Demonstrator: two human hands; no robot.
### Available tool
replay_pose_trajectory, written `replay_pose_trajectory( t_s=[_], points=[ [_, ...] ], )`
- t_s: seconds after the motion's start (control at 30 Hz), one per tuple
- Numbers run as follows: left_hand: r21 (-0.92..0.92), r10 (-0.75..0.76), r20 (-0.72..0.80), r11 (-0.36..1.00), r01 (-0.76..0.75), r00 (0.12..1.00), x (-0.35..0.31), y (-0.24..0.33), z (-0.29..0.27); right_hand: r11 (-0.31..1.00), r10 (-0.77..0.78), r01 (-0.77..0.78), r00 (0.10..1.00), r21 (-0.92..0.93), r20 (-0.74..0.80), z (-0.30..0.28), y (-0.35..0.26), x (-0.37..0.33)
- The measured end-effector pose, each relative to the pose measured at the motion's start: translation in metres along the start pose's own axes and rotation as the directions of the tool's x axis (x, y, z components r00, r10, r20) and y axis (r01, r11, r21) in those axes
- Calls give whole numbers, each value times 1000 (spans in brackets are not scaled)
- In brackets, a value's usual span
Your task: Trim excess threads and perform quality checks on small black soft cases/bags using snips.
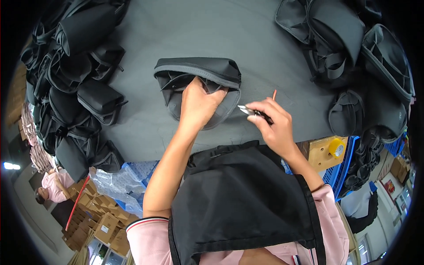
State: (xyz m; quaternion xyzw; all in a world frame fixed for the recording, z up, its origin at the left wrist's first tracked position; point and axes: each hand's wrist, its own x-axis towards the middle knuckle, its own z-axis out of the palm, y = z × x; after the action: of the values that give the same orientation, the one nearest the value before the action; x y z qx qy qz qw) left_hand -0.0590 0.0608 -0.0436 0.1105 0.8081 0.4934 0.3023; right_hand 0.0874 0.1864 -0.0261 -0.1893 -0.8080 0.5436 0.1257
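Looks like we're partway, tbh: our black zippered pouch gapes mid gray table, left hand inside (can't tell its grip), right hand gripping thread snips above the table, bag heaps along both table sides, done or waiting unclear.

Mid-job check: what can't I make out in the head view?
Head view:
Left hand: what its fingers touch, hidden by the hand and pouch.
Snips: part of the handle, covered by the right hand.
Table: far edge, cut off by the top edge.
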Motion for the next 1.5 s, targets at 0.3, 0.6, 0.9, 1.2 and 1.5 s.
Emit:
replay_pose_trajectory(
  t_s=[0.3,0.6,0.9,1.2,1.5],
  points=[
    [-201,-79,68,975,91,995,4,16,-7,983,-178,175,983,-55,-43,13,-3,-2],
    [-156,-77,48,984,84,996,9,8,-5,930,-318,309,948,-200,-14,14,-2,0],
    [16,-234,252,971,238,939,2,56,-23,989,-119,127,988,77,-98,16,-16,10],
    [454,541,108,719,-526,834,-66,26,-21,951,65,-40,995,307,-71,40,5,18],
    [357,183,277,892,-278,943,-64,15,-25,991,-127,75,799,113,588,-4,24,46]
  ],
)
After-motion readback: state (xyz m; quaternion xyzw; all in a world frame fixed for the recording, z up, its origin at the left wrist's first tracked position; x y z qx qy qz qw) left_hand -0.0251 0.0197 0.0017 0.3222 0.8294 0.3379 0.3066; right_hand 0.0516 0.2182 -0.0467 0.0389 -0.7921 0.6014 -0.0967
